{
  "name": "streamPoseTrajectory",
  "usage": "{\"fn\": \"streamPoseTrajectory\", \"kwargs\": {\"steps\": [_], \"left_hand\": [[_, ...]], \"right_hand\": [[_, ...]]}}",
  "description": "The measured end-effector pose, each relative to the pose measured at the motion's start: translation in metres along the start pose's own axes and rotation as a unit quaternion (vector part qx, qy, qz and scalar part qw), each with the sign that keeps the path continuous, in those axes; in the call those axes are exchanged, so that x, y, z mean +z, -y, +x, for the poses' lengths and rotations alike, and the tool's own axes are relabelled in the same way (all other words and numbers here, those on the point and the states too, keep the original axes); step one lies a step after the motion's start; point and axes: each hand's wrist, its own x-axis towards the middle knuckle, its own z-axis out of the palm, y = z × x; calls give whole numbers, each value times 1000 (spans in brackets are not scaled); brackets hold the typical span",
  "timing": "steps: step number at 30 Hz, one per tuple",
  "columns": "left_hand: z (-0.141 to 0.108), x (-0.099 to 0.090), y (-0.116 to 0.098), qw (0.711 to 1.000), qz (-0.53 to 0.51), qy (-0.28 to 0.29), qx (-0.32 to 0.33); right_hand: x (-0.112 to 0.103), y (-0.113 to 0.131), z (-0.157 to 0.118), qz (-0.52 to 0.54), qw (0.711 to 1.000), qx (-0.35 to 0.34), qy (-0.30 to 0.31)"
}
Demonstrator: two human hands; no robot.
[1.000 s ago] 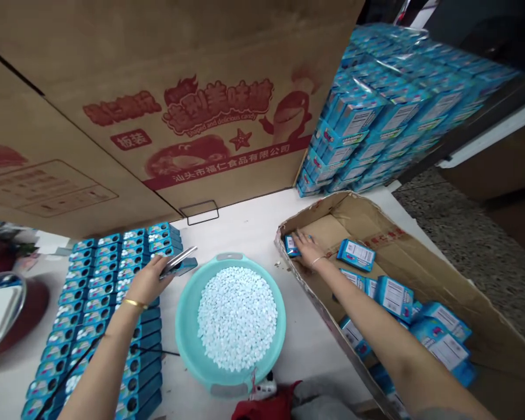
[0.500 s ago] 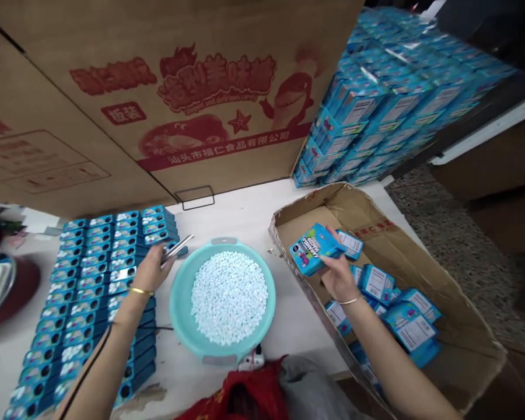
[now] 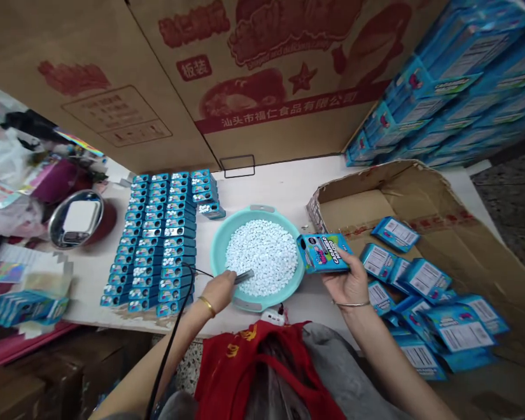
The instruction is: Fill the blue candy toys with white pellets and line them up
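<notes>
My left hand point(image 3: 220, 291) is closed on a metal scoop point(image 3: 244, 276), whose end reaches over the small white candies point(image 3: 262, 254). These fill the middle of a turquoise basin point(image 3: 219, 233). My right hand point(image 3: 347, 283) grips a blue candy box point(image 3: 324, 252) at the basin's right rim, its printed front facing up. Left of the basin stand several rows of small blue boxes point(image 3: 151, 233) with round holes in their tops, some showing white candies. A single box point(image 3: 212, 210) sits apart at the near end of the rightmost short row.
An open carton point(image 3: 354, 213) with loose blue boxes point(image 3: 429, 277) is at the right. Large printed cartons point(image 3: 266, 134) stand behind the table. Stacked blue boxes point(image 3: 441, 111) rise at the back right. A metal bowl point(image 3: 98, 219) is at the left.
My left hand has gone from beside the box rows to over the basin with the scoop. My right hand has brought its box out of the carton to the basin's rim. The view has shifted left.
</notes>
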Motion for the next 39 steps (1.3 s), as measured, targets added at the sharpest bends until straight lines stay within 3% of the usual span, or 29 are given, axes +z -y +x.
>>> {"fn": "streamPoseTrajectory", "kwargs": {"steps": [4, 8, 11, 14, 17, 20, 23, 26, 31, 39], "left_hand": [[33, 25, -34, 997, -72, -38, -17], [78, 38, -62, 984, -143, -102, -16], [105, 37, -70, 977, -168, -133, -3], [113, 32, -63, 970, -190, -152, 26], [101, 19, -42, 960, -214, -162, 84], [74, -4, -17, 944, -221, -182, 163], [42, -38, -1, 937, -194, -197, 215], [16, -74, 1, 943, -145, -182, 239], [-3, -115, -22, 961, -5, -121, 249], [-22, -142, -90, 957, 222, -83, 166]], "right_hand": [[-10, -6, -4, -3, 999, 42, 17], [-15, -15, -6, -54, 996, 43, 59], [-17, -19, -10, -94, 992, 34, 82], [-19, -19, -14, -120, 987, 63, 87], [-22, -19, -13, -156, 984, 30, 79], [-25, -25, -7, -248, 963, -72, 71], [-25, -34, -1, -375, 909, -167, 68], [-21, -40, 3, -468, 844, -241, 104], [-9, -50, 4, -502, 784, -319, 178], [-7, -63, 3, -514, 758, -352, 193]]}}
